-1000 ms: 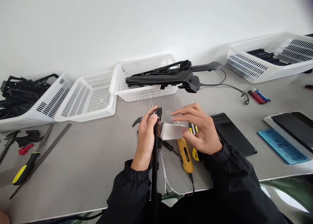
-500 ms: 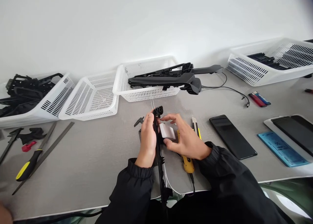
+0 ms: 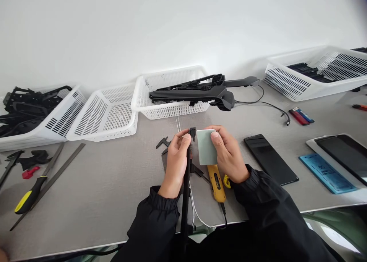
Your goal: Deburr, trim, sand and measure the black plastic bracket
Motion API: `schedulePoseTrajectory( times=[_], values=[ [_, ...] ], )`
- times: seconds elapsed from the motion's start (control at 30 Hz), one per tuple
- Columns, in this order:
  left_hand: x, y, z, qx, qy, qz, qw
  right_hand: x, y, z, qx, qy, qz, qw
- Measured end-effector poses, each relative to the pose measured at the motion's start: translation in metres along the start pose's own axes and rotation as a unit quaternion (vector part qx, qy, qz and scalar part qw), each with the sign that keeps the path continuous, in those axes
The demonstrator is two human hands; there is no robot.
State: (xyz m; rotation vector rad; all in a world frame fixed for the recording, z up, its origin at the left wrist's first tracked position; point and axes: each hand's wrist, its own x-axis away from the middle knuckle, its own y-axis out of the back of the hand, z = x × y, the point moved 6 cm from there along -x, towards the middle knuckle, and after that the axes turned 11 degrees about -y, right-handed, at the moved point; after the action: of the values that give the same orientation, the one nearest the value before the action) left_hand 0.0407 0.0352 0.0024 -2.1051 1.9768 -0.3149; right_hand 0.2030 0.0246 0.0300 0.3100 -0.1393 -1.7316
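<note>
Near the table's front, my left hand (image 3: 177, 162) is closed round the upper part of a long, narrow black plastic part (image 3: 185, 195), which stands on edge and runs down toward my body. My right hand (image 3: 231, 155) grips a flat, pale grey-green rectangular block (image 3: 206, 147) between thumb and fingers. The block is just right of the black part, with a small gap between them. Below it lies a yellow corded tool (image 3: 217, 185). A black caliper (image 3: 163, 142) shows beyond my left hand, partly hidden.
White baskets (image 3: 170, 111) line the wall; long black parts (image 3: 189, 94) overhang the middle one. On the right are a black phone (image 3: 271, 159), a blue panel (image 3: 327, 174) and lighters (image 3: 301, 116). A file (image 3: 54, 180) and a yellow-black handled tool (image 3: 31, 195) lie left.
My right hand has drawn the block away from the black part to the right and turned its broad face into view. The black part has rotated in my left hand.
</note>
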Motion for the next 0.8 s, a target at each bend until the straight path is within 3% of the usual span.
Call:
schedulePoseTrajectory(
  times=[0.13, 0.3, 0.47, 0.67, 0.8],
  values=[
    [0.004, -0.008, -0.001, -0.042, -0.01, 0.061, 0.997, -0.002, 0.003, -0.007, -0.03, -0.02, -0.033, 0.999],
    [0.004, -0.007, -0.002, -0.056, -0.029, 0.047, 0.997, -0.004, -0.001, -0.015, -0.058, -0.064, -0.01, 0.996],
    [0.004, -0.008, -0.004, -0.063, -0.038, 0.045, 0.996, -0.001, 0.002, -0.011, -0.053, -0.068, -0.051, 0.995],
    [0.002, 0.003, -0.01, -0.039, -0.047, -0.022, 0.998, 0.0, -0.017, -0.01, -0.061, -0.116, 0.115, 0.985],
    [0.0, 0.003, -0.012, 0.043, -0.022, -0.025, 0.999, -0.001, -0.01, -0.002, -0.046, -0.063, 0.078, 0.994]
  ],
)
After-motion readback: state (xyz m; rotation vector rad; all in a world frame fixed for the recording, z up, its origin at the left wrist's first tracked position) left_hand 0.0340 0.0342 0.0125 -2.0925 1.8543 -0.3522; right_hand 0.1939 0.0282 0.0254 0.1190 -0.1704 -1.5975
